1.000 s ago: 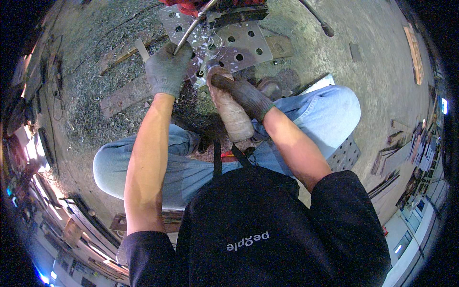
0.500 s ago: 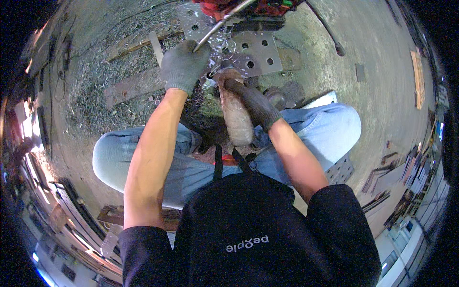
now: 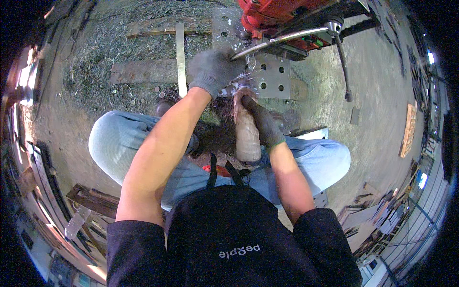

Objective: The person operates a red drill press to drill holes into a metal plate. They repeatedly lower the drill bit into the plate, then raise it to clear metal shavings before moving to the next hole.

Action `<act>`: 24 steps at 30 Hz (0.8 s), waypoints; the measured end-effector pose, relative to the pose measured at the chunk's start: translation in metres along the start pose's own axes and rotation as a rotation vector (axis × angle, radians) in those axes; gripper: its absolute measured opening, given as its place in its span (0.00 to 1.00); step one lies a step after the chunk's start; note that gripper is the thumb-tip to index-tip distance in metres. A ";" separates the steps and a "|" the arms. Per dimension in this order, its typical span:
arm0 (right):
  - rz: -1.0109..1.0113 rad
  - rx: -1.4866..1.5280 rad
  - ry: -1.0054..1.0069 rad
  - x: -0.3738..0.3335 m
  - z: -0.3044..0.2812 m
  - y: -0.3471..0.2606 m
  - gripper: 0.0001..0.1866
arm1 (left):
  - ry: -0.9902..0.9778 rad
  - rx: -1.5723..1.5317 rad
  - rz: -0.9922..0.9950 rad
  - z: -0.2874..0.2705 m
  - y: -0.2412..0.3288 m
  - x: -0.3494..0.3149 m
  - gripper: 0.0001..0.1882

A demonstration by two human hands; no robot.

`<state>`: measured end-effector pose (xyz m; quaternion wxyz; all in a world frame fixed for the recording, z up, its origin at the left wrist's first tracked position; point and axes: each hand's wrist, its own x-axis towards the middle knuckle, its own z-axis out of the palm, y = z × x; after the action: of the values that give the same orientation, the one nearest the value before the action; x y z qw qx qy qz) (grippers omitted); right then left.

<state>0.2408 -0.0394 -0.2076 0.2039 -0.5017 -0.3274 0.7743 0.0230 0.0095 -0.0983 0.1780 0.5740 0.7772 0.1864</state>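
My left hand (image 3: pixel 217 69), in a grey knit glove, is closed around the end of a long metal lever (image 3: pixel 287 37) on a red drilling machine (image 3: pixel 275 14). In a dark, dirty glove, my right hand (image 3: pixel 262 119) grips a cloudy, crumpled plastic bottle (image 3: pixel 247 143). The bottle's neck end points away from me at the near edge of a metal plate (image 3: pixel 271 79) with round holes. Shiny shavings lie around the drilling spot, which is partly hidden by my left hand and the bottle.
A second lever with a dark knob (image 3: pixel 348 95) sticks out from the machine's right side. A narrow pale strip (image 3: pixel 180 57) crosses wooden boards (image 3: pixel 143 71) at left. Curly metal shavings (image 3: pixel 95 48) cover the floor there. My bent knees flank the work.
The view has shifted, bringing more of the red machine into sight. The lever now lies flatter, and my left hand has swung with it. My right hand still holds the bottle near the plate.
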 end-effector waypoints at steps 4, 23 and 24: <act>-0.016 0.069 -0.027 0.021 -0.028 0.028 0.17 | -0.058 0.011 -0.001 0.001 0.003 0.003 0.21; -0.015 -0.273 0.040 -0.018 0.003 -0.013 0.20 | -0.194 -0.045 -0.011 -0.012 0.006 0.002 0.22; -0.051 -0.311 0.030 -0.016 0.001 -0.009 0.20 | -0.189 -0.051 -0.011 -0.012 0.005 0.002 0.22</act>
<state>0.2468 -0.0435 -0.1907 0.1480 -0.5303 -0.4529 0.7012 0.0210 0.0113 -0.0856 0.2660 0.5801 0.7550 0.1504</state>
